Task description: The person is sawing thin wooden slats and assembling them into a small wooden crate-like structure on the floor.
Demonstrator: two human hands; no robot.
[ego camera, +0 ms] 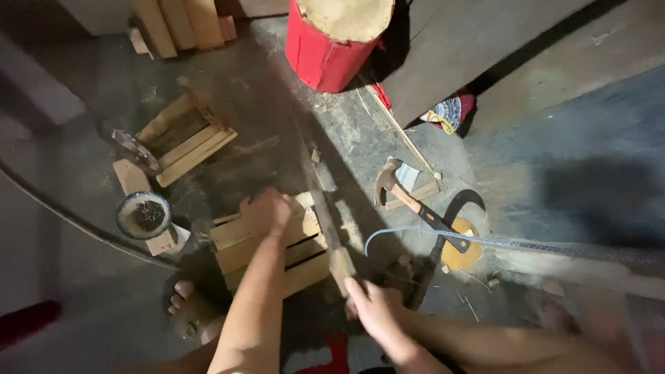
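Observation:
My left hand presses down on a small slatted wooden crate lying on the concrete floor. My right hand grips the wooden handle end of a long dark blade, which slants up and away along the crate's right side. My bare foot rests on the floor at the crate's near left corner.
A claw hammer and a curved sickle lie to the right. A blue cord runs off rightwards. A second slatted wooden frame, a round tin, a red drum and stacked planks lie further off.

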